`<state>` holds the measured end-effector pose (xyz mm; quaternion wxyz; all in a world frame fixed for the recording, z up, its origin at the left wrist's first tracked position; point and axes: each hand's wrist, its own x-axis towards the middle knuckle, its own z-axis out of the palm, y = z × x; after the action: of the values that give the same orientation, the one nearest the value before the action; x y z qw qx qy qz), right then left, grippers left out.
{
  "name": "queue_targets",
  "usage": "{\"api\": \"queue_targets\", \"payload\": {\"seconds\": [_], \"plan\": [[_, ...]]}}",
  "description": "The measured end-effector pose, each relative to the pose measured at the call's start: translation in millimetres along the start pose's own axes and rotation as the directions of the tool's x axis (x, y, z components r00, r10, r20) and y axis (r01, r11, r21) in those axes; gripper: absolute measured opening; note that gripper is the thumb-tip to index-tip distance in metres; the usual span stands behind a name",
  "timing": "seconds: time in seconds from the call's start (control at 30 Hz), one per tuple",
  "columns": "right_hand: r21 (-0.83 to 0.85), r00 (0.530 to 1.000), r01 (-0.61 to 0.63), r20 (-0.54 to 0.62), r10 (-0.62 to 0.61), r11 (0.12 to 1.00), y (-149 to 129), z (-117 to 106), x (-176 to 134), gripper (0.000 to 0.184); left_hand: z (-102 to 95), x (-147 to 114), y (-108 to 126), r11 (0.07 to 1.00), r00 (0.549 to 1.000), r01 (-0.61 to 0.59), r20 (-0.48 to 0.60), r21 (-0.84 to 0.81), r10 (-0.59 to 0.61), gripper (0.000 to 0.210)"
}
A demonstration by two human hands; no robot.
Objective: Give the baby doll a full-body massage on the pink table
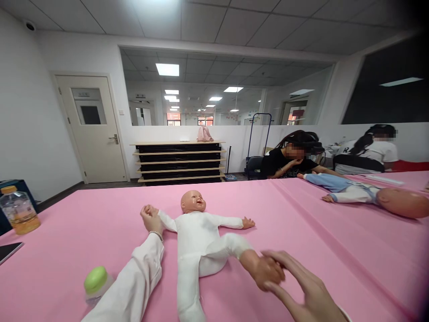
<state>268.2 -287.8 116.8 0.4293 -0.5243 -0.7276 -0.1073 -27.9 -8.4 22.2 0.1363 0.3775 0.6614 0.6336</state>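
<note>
A baby doll (196,237) with a white cloth body lies on its back on the pink-covered table (110,208), its head away from me. My left hand (151,220), with a beaded bracelet at the wrist, is closed around the doll's hand on the left side. My right hand (301,284) grips the doll's bare foot (266,271) between thumb and fingers, and that leg is raised and bent out to the right. The doll's other arm is stretched out on the cloth. Its other leg points toward me, cut off by the lower edge.
A green-lidded jar (96,282) stands beside my left forearm. Farther left are a bottle with yellow liquid (20,212) and a dark flat device (9,252). A second doll (355,190) in blue and white lies at the right, near a seated person (284,156); another person (372,150) sits beyond.
</note>
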Motion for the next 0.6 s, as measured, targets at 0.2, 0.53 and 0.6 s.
{"api": "queue_targets", "payload": {"seconds": [0.2, 0.53, 0.6], "plan": [[0.231, 0.946, 0.265, 0.125, -0.299, 0.936, -45, 81, 68, 0.037, 14.1, -18, 64, 0.875, 0.709, -0.457, 0.527, -0.161, 0.468, 0.038], [0.253, 0.819, 0.445, 0.273, -0.505, 0.859, -54, 147, 50, 0.023, 26.5, -49, 58, 0.830, 0.550, -0.512, 0.658, -0.222, 0.515, 0.027], [0.318, 0.902, 0.323, 0.182, -0.392, 0.891, -48, 108, 56, 0.027, 20.9, -33, 50, 0.903, 0.739, -0.409, 0.531, -0.135, 0.414, 0.030]]}}
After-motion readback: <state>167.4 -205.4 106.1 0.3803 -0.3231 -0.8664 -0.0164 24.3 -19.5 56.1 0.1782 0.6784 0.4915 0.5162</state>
